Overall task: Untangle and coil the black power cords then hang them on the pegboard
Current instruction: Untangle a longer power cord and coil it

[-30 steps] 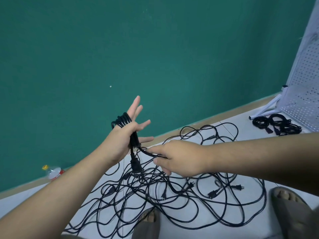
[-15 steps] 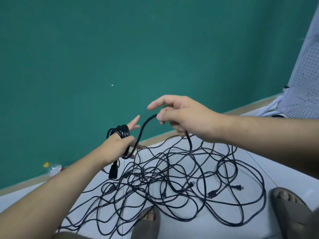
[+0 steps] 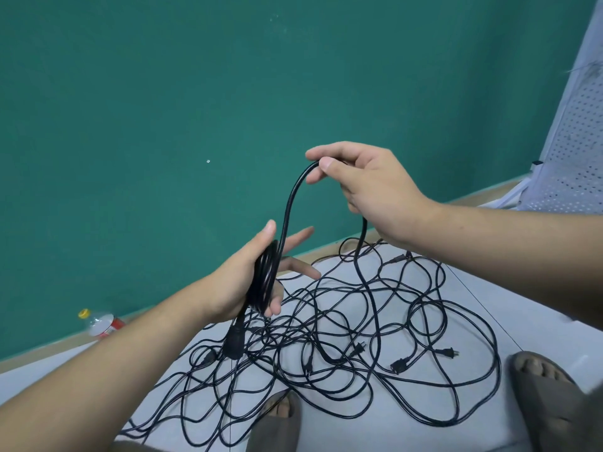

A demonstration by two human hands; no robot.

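Several turns of a black power cord [image 3: 265,278] are wound round my left hand [image 3: 243,282], whose fingers are spread straight; its plug end [image 3: 233,344] dangles below the wrist. From the coil the cord arcs up to my right hand [image 3: 368,190], which pinches it between thumb and fingers, raised above the floor. The cord then drops into a tangle of black cords [image 3: 359,337] lying on the pale floor. The white pegboard [image 3: 574,151] leans at the far right.
A green wall stands behind. A plastic bottle [image 3: 101,323] lies by the baseboard at left. Two feet in sandals [image 3: 277,425] [image 3: 548,396] stand at the near edge of the cord tangle.
My right hand has lifted the cord from the tangle up above my left hand, forming a tall loop. The left hand has turned, its coil now edge-on to me.
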